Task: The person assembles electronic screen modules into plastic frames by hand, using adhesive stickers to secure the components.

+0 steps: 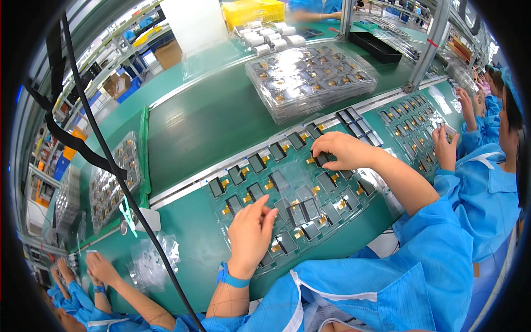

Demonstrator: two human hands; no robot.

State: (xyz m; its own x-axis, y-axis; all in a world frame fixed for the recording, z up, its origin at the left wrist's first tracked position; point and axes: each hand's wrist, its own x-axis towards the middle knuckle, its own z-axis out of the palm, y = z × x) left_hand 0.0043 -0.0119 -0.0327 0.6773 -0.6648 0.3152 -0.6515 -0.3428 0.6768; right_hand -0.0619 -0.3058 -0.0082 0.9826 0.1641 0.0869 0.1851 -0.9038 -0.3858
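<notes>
A clear plastic tray (pixel 260 269) lies in front of me, with rows of small black display modules (pixel 257 162) that have gold-coloured flex tails. My right hand (pixel 345 152) reaches over the tray's far right part, thumb and fingers closed around one dark display module (pixel 320 160). Above the tray's near left part is my left hand (pixel 249 235), its index finger and thumb apart and nothing visible between them. A blue wrist strap (pixel 234 278) circles the left wrist. The modules under both palms are hidden.
A stack of filled clear trays (pixel 310 77) stands on the green belt (pixel 204 127) beyond a metal rail. Clear plastic bags (pixel 155 260) lie at left, near a hanging black cable (pixel 105 146). Co-workers' hands (pixel 445 146) work at right, and others at left.
</notes>
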